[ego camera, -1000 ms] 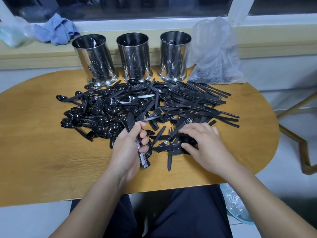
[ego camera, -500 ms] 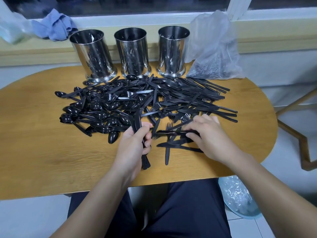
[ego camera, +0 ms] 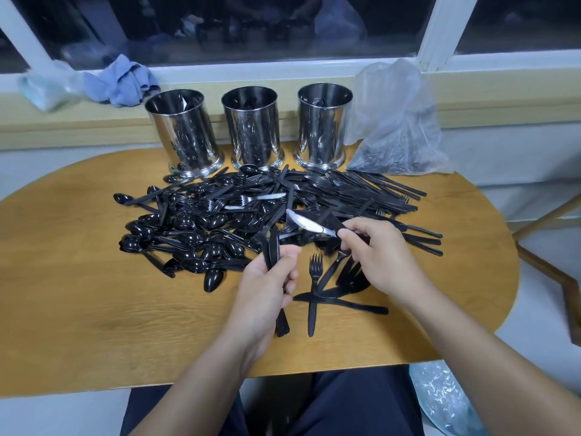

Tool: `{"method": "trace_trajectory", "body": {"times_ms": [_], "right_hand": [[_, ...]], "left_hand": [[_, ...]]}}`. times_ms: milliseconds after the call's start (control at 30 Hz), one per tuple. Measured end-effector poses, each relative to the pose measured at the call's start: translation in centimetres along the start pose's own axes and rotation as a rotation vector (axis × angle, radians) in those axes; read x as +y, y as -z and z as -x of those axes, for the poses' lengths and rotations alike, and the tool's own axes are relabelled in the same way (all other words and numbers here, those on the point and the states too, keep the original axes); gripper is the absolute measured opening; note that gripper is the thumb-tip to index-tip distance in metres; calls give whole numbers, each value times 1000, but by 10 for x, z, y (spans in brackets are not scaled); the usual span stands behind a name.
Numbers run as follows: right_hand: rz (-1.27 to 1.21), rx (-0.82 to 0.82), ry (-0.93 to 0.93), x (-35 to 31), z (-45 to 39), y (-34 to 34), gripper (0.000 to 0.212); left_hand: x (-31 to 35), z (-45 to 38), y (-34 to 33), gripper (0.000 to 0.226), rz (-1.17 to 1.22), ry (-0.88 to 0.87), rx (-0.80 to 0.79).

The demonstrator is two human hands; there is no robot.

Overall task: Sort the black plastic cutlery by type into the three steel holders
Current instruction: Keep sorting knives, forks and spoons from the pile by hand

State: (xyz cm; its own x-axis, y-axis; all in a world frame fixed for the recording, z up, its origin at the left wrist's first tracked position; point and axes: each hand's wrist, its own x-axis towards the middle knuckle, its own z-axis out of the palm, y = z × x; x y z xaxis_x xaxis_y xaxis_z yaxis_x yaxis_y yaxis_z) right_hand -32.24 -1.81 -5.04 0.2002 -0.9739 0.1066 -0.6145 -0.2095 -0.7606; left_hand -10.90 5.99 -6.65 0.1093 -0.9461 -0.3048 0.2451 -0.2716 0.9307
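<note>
A single knife (ego camera: 309, 225) is pinched by its handle in the fingers of the right hand (ego camera: 382, 258), blade towards the left hand (ego camera: 267, 286), whose fingers are clamped on a bundle of knives (ego camera: 273, 251). The bundle could fan out or slip if the grip is loosened to admit the new piece. Beyond the fingers the unsorted pile (ego camera: 267, 212) is spread on the counter (ego camera: 78, 294), and the three steel holders (ego camera: 253, 127) must be reached across it; a loose fork (ego camera: 314, 278) lies just below.
</note>
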Motion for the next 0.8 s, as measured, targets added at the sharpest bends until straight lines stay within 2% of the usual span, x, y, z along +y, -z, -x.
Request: {"method": "trace_trajectory", "body": {"times_ms": [167, 367, 567, 667, 800], "right_hand": [[-189, -59, -167, -4, -1, -10, 38], [-409, 185, -301, -2, -8, -2, 25], [-625, 330, -320, -4, -9, 7, 18], [-664, 237, -299, -15, -3, 2, 10], [-638, 144, -281, -25, 7, -19, 12]], "left_hand": [[3, -13, -10, 23, -5, 30, -18], [-3, -24, -15, 28, -37, 75, -12], [3, -28, -20, 24, -29, 69, -44], [8, -28, -24, 20, 4, 35, -58], [13, -30, -31, 15, 2, 0, -57]]}}
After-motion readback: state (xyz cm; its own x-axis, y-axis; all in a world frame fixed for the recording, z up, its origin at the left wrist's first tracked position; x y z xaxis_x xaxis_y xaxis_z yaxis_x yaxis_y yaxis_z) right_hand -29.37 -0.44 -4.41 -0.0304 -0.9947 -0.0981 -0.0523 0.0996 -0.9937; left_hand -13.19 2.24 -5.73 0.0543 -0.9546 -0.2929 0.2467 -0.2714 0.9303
